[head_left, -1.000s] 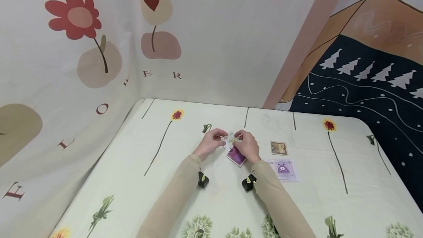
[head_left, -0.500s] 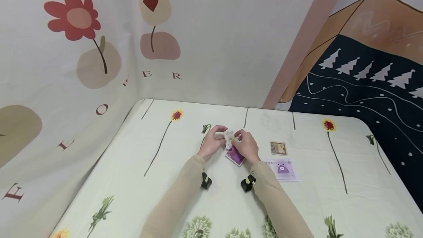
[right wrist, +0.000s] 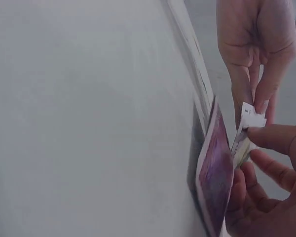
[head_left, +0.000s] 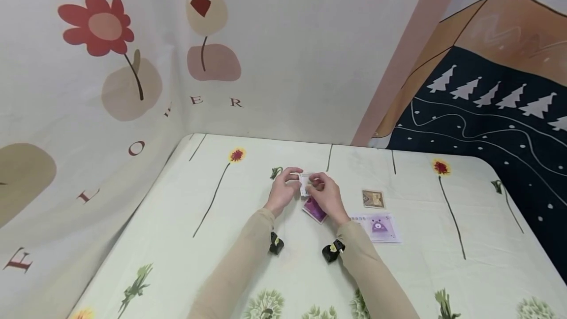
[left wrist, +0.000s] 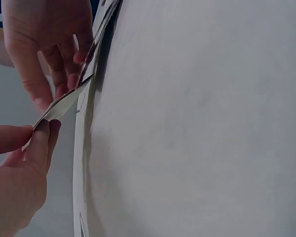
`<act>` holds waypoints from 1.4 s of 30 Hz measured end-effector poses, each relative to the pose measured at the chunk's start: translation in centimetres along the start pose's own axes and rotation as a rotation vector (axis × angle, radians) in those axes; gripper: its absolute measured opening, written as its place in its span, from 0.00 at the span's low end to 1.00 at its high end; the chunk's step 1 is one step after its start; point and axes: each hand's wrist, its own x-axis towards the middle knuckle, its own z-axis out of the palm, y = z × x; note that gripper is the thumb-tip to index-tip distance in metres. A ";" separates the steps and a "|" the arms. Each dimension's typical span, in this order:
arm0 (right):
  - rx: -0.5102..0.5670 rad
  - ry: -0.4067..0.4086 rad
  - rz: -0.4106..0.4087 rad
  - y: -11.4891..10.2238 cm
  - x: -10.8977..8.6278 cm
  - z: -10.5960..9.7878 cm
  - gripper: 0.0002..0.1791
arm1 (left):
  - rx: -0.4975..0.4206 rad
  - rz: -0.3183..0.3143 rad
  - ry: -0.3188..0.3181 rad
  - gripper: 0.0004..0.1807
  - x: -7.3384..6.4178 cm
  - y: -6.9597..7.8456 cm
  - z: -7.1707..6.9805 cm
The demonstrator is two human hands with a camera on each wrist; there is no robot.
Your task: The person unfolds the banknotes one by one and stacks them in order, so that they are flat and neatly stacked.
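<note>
A small, folded white paper with faint print point(head_left: 303, 186) is held up between both hands. My left hand point(head_left: 283, 193) pinches its left edge between thumb and fingers, as the left wrist view also shows. On its other side my right hand point(head_left: 329, 198) grips it between thumb and forefinger; in the right wrist view the paper point(right wrist: 251, 119) has a pale greenish part under the thumb. Just below the hands a folded purple note or card point(head_left: 315, 210) lies on the table, partly covered by the right hand. Whether it touches the paper I cannot tell.
Right of my right hand lies a pale purple play banknote point(head_left: 383, 230) with a bear and a 5, partly under the wrist. Behind it is a small brown picture card point(head_left: 374, 199). The flower-print tablecloth point(head_left: 212, 270) meets hanging cloth walls at the back and left.
The white paper has turned more upright and moved slightly left. My right hand has shifted a little left, while the left hand moved slightly right and up. The other notes stay put.
</note>
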 end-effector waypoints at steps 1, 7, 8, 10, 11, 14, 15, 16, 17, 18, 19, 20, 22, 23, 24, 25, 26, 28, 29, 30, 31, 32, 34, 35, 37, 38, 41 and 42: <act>0.014 0.001 -0.008 -0.1 -0.1 0.1 0.14 | -0.009 -0.001 -0.002 0.20 -0.1 0.1 0.0; 0.033 0.009 -0.061 -0.9 -0.6 0.5 0.14 | -0.047 0.001 -0.018 0.21 -0.4 0.4 -0.1; 0.026 0.012 -0.069 -1.0 -0.7 0.4 0.14 | -0.047 0.003 -0.021 0.21 -0.4 0.4 -0.1; 0.023 0.020 -0.069 -1.2 -0.9 0.4 0.15 | -0.049 0.008 -0.028 0.21 -0.4 0.5 -0.1; 0.021 0.022 -0.068 -1.4 -0.9 0.4 0.15 | -0.049 0.009 -0.031 0.21 -0.5 0.6 -0.1; 0.046 0.033 -0.074 -1.7 -1.1 0.3 0.15 | -0.055 0.031 -0.036 0.21 -0.9 1.2 -0.1; 0.062 0.037 -0.075 -1.8 -1.1 0.2 0.15 | -0.055 0.040 -0.033 0.21 -1.2 1.8 -0.2; 0.072 0.039 -0.077 -2.0 -1.2 0.2 0.15 | -0.061 0.048 -0.031 0.20 -1.2 1.9 -0.2; 0.084 0.042 -0.080 -2.1 -1.2 0.1 0.16 | -0.063 0.059 -0.027 0.20 -1.3 1.9 -0.3; 0.095 0.048 -0.085 -2.2 -1.3 0.1 0.16 | -0.068 0.069 -0.020 0.20 -1.3 2.0 -0.3; 0.106 0.051 -0.089 -2.3 -1.4 0.0 0.16 | -0.075 0.076 -0.015 0.20 -1.2 2.0 -0.4; 0.116 0.055 -0.093 -2.3 -1.4 -0.1 0.16 | -0.080 0.077 -0.010 0.20 -1.2 2.0 -0.5; 0.134 0.062 -0.089 -2.4 -1.5 -0.2 0.16 | -0.086 0.088 0.000 0.20 -0.6 1.1 -0.5; 0.148 0.067 -0.091 -2.4 -1.6 -0.3 0.16 | -0.080 0.086 0.003 0.20 -0.6 1.2 -0.6; 0.163 0.070 -0.092 -2.4 -1.7 -0.4 0.16 | -0.079 0.083 0.004 0.20 -0.6 1.2 -0.6; 0.176 0.071 -0.091 -2.4 -1.7 -0.4 0.16 | -0.073 0.080 0.005 0.20 -0.6 1.3 -0.6; 0.190 0.072 -0.092 -2.3 -1.8 -0.5 0.16 | -0.067 0.075 0.005 0.20 -0.6 1.3 -0.6; 0.198 0.071 -0.087 -2.2 -1.9 -0.7 0.17 | -0.049 0.071 0.001 0.20 -0.6 1.4 -0.7; 0.195 0.071 -0.087 -2.1 -2.0 -0.8 0.17 | -0.043 0.069 0.000 0.20 -0.6 1.4 -0.7; 0.191 0.070 -0.089 -2.0 -2.1 -0.9 0.18 | -0.036 0.069 -0.001 0.20 -0.6 1.4 -0.7; 0.185 0.070 -0.090 -1.9 -2.1 -1.0 0.17 | -0.030 0.069 -0.003 0.20 -0.7 1.4 -0.7; 0.185 0.069 -0.091 -1.8 -2.2 -1.2 0.17 | -0.024 0.070 -0.005 0.20 -0.7 1.4 -0.7; 0.188 0.069 -0.091 -1.5 -2.3 -1.5 0.16 | -0.015 0.063 -0.009 0.20 -0.8 1.3 -0.7; 0.193 0.069 -0.090 -1.4 -2.4 -1.7 0.15 | -0.010 0.060 -0.012 0.20 -0.9 1.2 -0.8; 0.211 0.063 -0.076 -1.1 -2.6 -2.1 0.15 | -0.005 0.048 -0.021 0.20 -1.0 1.1 -0.8; 0.219 0.061 -0.066 -1.0 -2.7 -2.4 0.14 | -0.004 0.044 -0.025 0.21 -1.1 1.1 -0.8; 0.239 0.054 -0.018 -0.5 -3.0 -3.1 0.15 | 0.003 0.045 -0.035 0.21 -1.2 0.9 -0.8; 0.239 0.051 -0.007 -0.4 -3.2 -3.4 0.15 | 0.006 0.049 -0.036 0.21 -1.2 0.8 -0.7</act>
